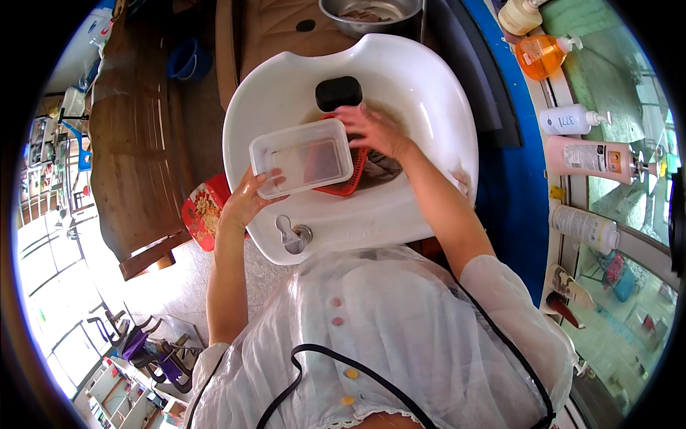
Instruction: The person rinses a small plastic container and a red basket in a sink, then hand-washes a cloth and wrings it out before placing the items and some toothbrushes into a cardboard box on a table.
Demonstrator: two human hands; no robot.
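Observation:
My left hand (249,198) grips the lower left corner of a clear plastic container (303,158), tilted over a white shampoo basin (439,128). My right hand (372,128), slightly blurred, is just right of the container's upper right corner with its fingers spread; I see nothing held in it. Under the container and partly hidden by it, a red plastic basket (348,186) sits in the basin. Murky water and a dark wet cloth (381,167) lie beside the basket. A black pad (338,93) is on the basin's far inner wall.
A metal bowl (372,27) holding cloth stands beyond the basin. Pump bottles, one with orange liquid (538,56), line the right ledge. A faucet fitting (303,234) is at the basin's near edge. A wooden bench (136,134) and blue bucket (188,60) are on the left.

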